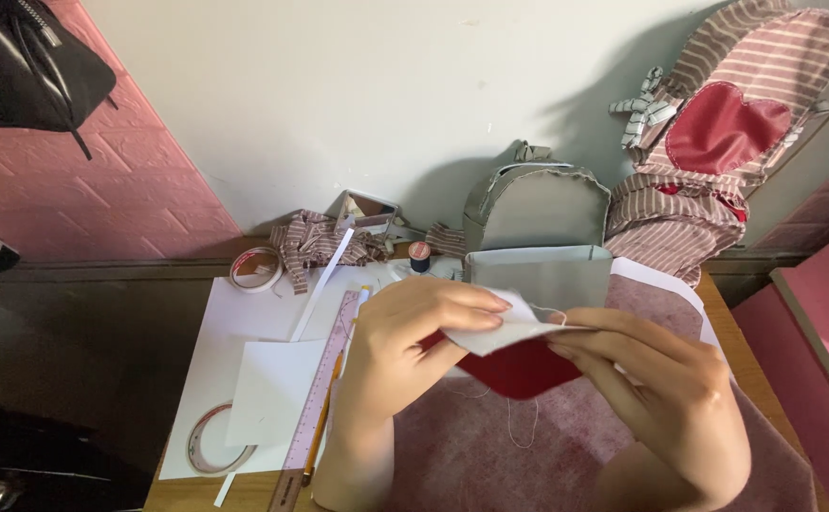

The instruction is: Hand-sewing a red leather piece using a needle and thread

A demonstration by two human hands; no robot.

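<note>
Both my hands meet over the middle of the table, and between them I hold a small sandwich of material: a white fabric piece (500,332) on top and a dark red piece (519,368) under it. My left hand (414,346) is closed on the near edge, thumb below and fingers curled flat across the white layer. My right hand (666,384) pinches the opposite edge, fingers stretched along it toward the left hand. A thin white thread (521,427) hangs loose from under the red piece down onto the mauve felt sheet (490,455) beneath my hands.

Judging from that trailing thread, some stitching on the red piece looks started, but the white and red layers are only held together by my fingers; I see no needle in either hand and cannot tell whether any seam joins them.

Just beyond my fingers stands a small grey backpack (538,232), looking assembled. Past my right hand leans a striped backpack (709,142) bearing a red heart patch. Left of my left hand lie a pink ruler (324,379) and a pencil (324,417) on white paper (244,360), with a roll of tape (213,441) beyond them and a thread spool (419,254) ahead of that hand.
</note>
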